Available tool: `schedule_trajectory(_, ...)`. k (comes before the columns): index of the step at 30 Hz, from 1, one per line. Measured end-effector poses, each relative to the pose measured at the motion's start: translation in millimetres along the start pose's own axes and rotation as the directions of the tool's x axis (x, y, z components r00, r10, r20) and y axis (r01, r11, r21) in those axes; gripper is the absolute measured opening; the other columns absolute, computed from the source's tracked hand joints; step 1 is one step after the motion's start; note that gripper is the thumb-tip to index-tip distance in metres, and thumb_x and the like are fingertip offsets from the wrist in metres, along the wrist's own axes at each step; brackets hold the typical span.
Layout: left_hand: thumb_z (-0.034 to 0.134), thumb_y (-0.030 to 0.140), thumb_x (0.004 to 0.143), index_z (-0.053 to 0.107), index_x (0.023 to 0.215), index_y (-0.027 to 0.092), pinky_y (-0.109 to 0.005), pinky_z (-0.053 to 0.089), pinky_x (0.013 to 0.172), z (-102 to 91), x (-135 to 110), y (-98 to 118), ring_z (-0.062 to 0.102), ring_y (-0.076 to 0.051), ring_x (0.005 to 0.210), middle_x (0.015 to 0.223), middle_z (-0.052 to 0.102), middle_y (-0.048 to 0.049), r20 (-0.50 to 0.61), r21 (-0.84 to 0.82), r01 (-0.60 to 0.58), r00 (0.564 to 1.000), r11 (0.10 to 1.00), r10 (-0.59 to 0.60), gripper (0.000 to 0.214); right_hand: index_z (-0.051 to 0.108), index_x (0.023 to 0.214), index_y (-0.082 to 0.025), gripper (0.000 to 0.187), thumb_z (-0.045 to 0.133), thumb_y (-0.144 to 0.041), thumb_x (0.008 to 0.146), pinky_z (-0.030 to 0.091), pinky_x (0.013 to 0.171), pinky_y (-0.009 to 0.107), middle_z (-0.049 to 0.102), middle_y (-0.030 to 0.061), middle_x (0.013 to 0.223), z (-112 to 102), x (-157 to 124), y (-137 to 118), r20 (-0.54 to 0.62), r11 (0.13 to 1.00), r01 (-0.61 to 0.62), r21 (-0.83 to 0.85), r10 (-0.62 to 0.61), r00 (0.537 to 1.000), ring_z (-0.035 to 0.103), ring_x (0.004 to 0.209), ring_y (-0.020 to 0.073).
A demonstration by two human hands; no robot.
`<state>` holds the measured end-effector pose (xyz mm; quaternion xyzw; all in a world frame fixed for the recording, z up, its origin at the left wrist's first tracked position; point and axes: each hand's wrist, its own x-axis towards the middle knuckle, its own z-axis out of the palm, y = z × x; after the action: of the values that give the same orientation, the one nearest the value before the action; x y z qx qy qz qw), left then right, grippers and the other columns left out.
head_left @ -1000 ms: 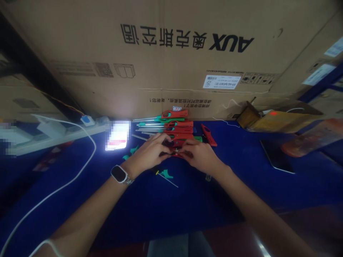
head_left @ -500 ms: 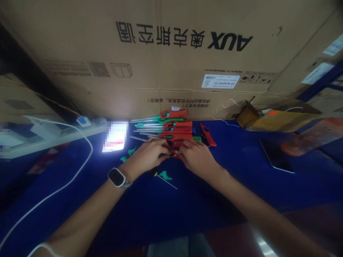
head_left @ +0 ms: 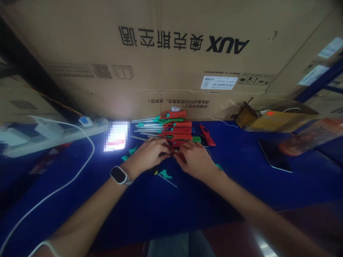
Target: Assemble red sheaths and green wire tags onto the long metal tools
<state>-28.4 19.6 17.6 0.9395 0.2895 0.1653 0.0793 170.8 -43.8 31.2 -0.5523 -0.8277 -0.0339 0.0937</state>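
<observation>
My left hand point(head_left: 152, 153), with a watch on its wrist, is closed in a pinch on the near part of a red gas lighter point(head_left: 174, 151). From the other side my right hand point(head_left: 197, 159) is closed on the same lighter, which the fingers mostly hide. Just beyond my fingers lies a row of red and green stick lighters point(head_left: 178, 130) with metal tubes pointing left. A loose red handle shell point(head_left: 207, 135) rests to the right. Nearer me are a teal trigger piece point(head_left: 165, 174) and a thin rod with a yellow end point(head_left: 166, 180).
More teal pieces point(head_left: 129, 152) lie by my left wrist, beside a brightly lit screen point(head_left: 116, 137). A white cable point(head_left: 88, 139) curves down the left. At right are a dark phone point(head_left: 274, 157), a bottle point(head_left: 311, 137) and an opened carton point(head_left: 281, 119). A large cardboard box point(head_left: 166, 64) stands behind.
My right hand has shifted slightly down at the lighter, its fingers more drawn together. A teal piece now shows beside my right wrist. The left hand keeps its hold.
</observation>
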Motion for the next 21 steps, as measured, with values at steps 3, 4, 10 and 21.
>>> schedule_trajectory(3, 0.07, 0.021, 0.087, 0.075, 0.095, 0.022, -0.041, 0.045, 0.093, -0.3, 0.5, -0.5, 0.067, -0.024, 0.104, 0.111, 0.07, -0.0046, 0.01, -0.003, 0.006, 1.0, 1.0, -0.006, 0.009, 0.072, 0.086, -0.015, 0.027, 0.055, -0.033, 0.095, 0.039, 0.09, 0.042, 0.073, 0.0131, 0.096, -6.3, 6.3, 2.3, 0.014, 0.999, -0.039, 0.005, 0.039, 0.999, 0.064, 0.097, 0.0278)
schedule_trajectory(4, 0.07, 0.021, 0.087, 0.075, 0.096, 0.022, -0.041, 0.045, 0.093, -0.5, 0.6, -0.3, 0.066, -0.024, 0.104, 0.111, 0.07, -0.0048, 0.012, -0.002, 0.005, 1.0, 1.0, -0.005, 0.01, 0.072, 0.089, -0.015, 0.026, 0.055, -0.033, 0.095, 0.038, 0.09, 0.043, 0.073, 0.0133, 0.097, -8.5, 7.4, 2.7, 0.013, 0.999, -0.036, 0.001, 0.036, 0.999, 0.063, 0.098, 0.028)
schedule_trajectory(10, 0.068, 0.021, 0.088, 0.074, 0.094, 0.022, -0.041, 0.045, 0.097, -1.5, 0.3, 4.9, 0.066, -0.023, 0.105, 0.111, 0.07, -0.0039, 0.022, 0.024, 0.004, 1.0, 1.0, -0.004, 0.009, 0.068, 0.117, -0.017, 0.029, 0.044, -0.023, 0.1, 0.034, 0.097, 0.046, 0.066, 0.013, 0.127, -2.8, -4.5, 2.4, -0.013, 0.988, 0.136, -0.066, -0.137, 0.99, 0.055, 0.117, 0.0292)
schedule_trajectory(21, 0.053, 0.005, 0.086, 0.071, 0.106, 0.021, -0.044, 0.047, 0.101, -29.8, -11.7, -27.9, 0.062, -0.024, 0.113, 0.116, 0.069, -0.0058, -0.121, 0.009, 0.183, 0.976, 0.983, -0.18, 0.032, 0.064, 0.126, -0.014, 0.038, 0.052, -0.037, 0.098, 0.036, 0.091, 0.045, 0.065, 0.0128, 0.124, 14.2, -14.0, 4.9, -0.049, 0.988, 0.135, -0.08, -0.14, 0.989, 0.056, 0.113, 0.0291)
